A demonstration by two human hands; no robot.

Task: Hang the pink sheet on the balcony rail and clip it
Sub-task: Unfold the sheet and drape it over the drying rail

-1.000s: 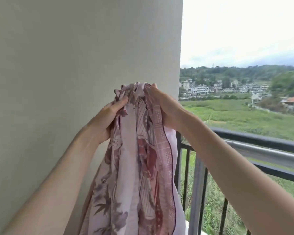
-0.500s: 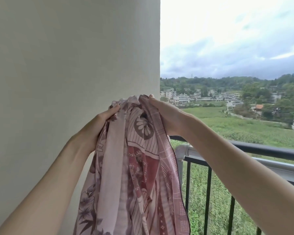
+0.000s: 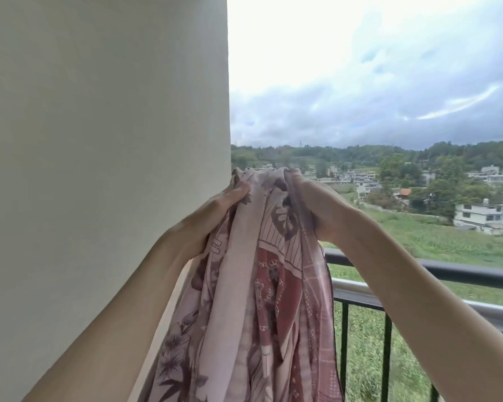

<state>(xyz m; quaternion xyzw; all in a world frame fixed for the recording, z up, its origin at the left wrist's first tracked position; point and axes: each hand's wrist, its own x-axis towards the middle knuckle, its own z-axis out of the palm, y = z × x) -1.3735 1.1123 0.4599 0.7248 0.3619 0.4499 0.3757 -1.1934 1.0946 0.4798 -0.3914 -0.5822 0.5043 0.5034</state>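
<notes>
— Head view: what am I handling, and how will it behave?

— I have the pink sheet bunched and held up in front of me, its long folds hanging down past the bottom of the frame. I judge it thin, soft and light (it drapes in loose pleats), so it should slide over a bar easily and could catch the wind. The balcony rail lies lower and to the right, and the sheet is not yet over it.

— Where would you take hold?

— Along the top edge, hands spread apart, so the cloth opens flat before it goes over the rail.

— And the hands now?

— Close together at the top of the bundle. My left hand grips the gathered cloth on the near-wall side, thumb pressed into the folds. My right hand clamps the other side, fingers buried in the fabric. I see no clip in view.
</notes>
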